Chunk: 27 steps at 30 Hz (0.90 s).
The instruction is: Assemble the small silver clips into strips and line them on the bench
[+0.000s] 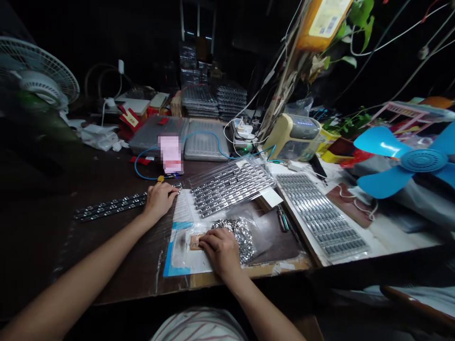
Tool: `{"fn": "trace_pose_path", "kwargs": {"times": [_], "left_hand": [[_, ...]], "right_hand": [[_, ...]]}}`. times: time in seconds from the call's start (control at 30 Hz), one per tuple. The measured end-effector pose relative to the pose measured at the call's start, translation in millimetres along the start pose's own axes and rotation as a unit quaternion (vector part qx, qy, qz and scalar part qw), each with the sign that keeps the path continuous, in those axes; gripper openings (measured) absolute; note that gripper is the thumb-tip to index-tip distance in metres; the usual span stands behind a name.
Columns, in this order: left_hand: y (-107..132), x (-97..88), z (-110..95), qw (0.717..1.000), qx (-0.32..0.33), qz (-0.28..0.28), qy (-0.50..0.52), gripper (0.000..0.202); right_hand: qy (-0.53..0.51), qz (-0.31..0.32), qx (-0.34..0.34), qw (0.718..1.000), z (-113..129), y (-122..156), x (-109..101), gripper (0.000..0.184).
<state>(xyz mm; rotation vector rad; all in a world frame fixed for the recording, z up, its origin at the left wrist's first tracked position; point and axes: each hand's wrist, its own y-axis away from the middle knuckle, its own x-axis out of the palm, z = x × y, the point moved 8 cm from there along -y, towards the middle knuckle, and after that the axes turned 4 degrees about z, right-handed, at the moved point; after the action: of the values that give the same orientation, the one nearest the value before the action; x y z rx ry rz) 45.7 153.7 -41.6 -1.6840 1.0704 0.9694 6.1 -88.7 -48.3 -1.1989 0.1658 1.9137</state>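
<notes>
My left hand rests with curled fingers on the right end of a long strip of small metal parts lying on the dark table. My right hand lies knuckles up at the near edge of a heap of small shiny metal pieces on a clear plastic sheet; its fingertips press together at a small brownish piece, too small to name. Just beyond both hands a clear tray of rows of metal parts lies at an angle.
A second filled tray lies to the right beside small pliers. Closed trays, stacked trays, a blue cable, a cream device, a white fan and a blue fan surround the work spot.
</notes>
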Motion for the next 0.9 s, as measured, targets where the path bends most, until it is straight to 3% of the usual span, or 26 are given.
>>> {"fn": "trace_pose_path", "kwargs": {"times": [0.13,0.4,0.57,0.67,0.73,0.8,0.9], "left_hand": [[-3.9,-0.9,-5.0,1.0,0.003,0.001,0.002,0.02],[-33.4,9.4,-56.7,0.998,0.031,0.005,0.054,0.011],[-33.1,-5.1,-59.6,0.997,0.028,-0.009,0.077,0.015],[-13.7,-13.7,-52.1,0.991,0.04,-0.008,0.126,0.022],[0.7,-10.1,-31.6,0.965,-0.004,0.005,0.262,0.026],[16.1,8.5,-13.0,0.916,-0.065,0.074,0.388,0.044],[47.2,29.6,-3.4,0.874,-0.141,0.151,0.44,0.057]], "right_hand": [[0.0,-0.002,-0.005,1.0,3.2,-1.6,-2.4,0.006],[-0.003,-0.009,-0.004,1.0,6.4,-2.6,-1.9,0.007],[0.024,-0.024,-0.004,0.999,3.1,-0.7,-8.2,0.011],[0.077,-0.041,0.007,0.996,-7.2,5.3,-23.2,0.032],[0.127,-0.045,0.023,0.991,-17.3,9.2,-30.9,0.043],[0.168,-0.04,0.039,0.984,-27.3,11.0,-32.9,0.039],[0.187,-0.045,0.049,0.98,-36.0,10.4,-29.9,0.022]]}}
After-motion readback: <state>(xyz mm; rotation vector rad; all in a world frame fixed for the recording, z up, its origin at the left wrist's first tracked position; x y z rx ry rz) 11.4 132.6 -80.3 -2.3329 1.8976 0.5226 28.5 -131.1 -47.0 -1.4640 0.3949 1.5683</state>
